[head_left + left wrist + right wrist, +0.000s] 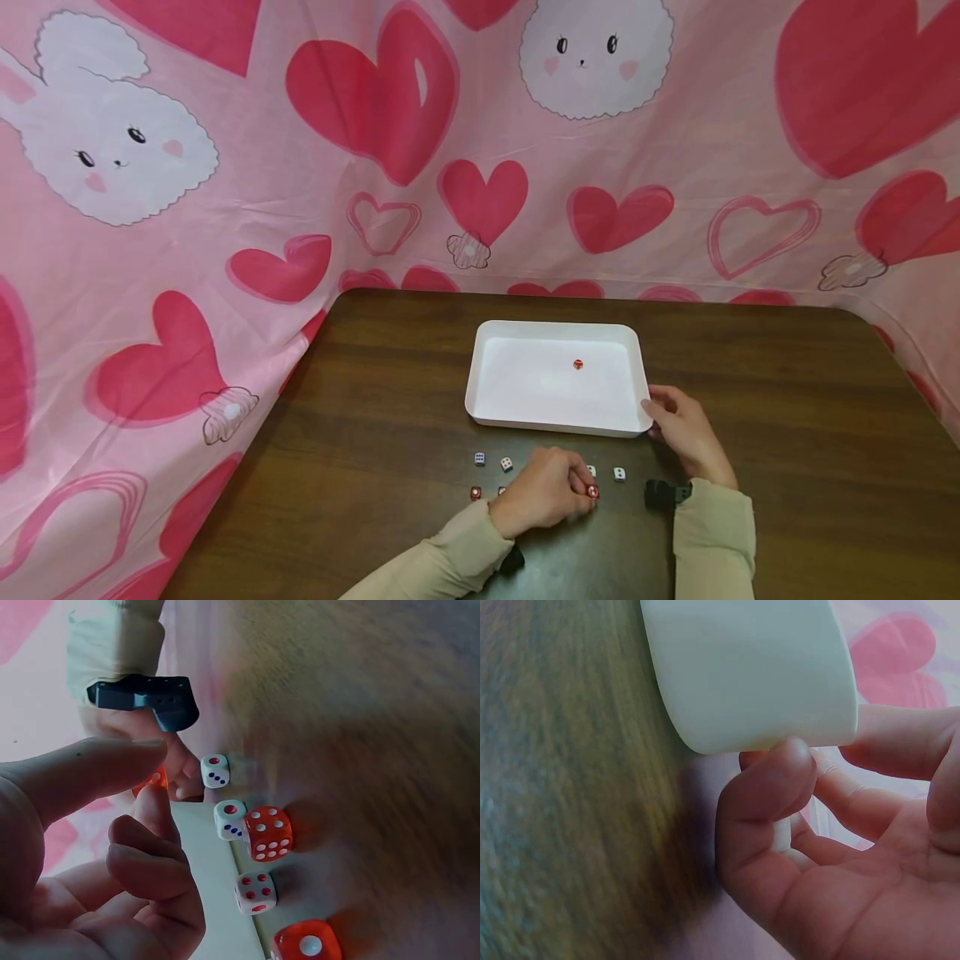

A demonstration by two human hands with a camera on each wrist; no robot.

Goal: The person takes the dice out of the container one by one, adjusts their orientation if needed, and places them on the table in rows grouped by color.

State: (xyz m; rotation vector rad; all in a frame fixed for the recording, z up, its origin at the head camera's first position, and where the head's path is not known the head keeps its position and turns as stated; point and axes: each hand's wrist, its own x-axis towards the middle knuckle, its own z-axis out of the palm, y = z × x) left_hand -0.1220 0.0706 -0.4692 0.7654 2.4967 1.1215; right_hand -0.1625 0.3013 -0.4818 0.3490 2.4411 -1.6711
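Observation:
My left hand [542,492] pinches a red die [154,778] between thumb and forefinger. In the head view that die is low over the table, at the right end of the scattered dice. A white die [592,471] is partly hidden just behind it. My right hand [688,435] holds the right front corner of a white tray [558,427], its thumb against the tray's wall [757,682]. One red die [578,364] lies inside the tray. Another red die [476,493] sits left of my left hand, and one more is mostly covered by it.
White dice stand in front of the tray: one [480,459] and another [506,464] to the left, one [619,474] to the right. A brown wooden table [375,400] carries everything. Pink cloth [300,208] with hearts hangs around the table's back and sides.

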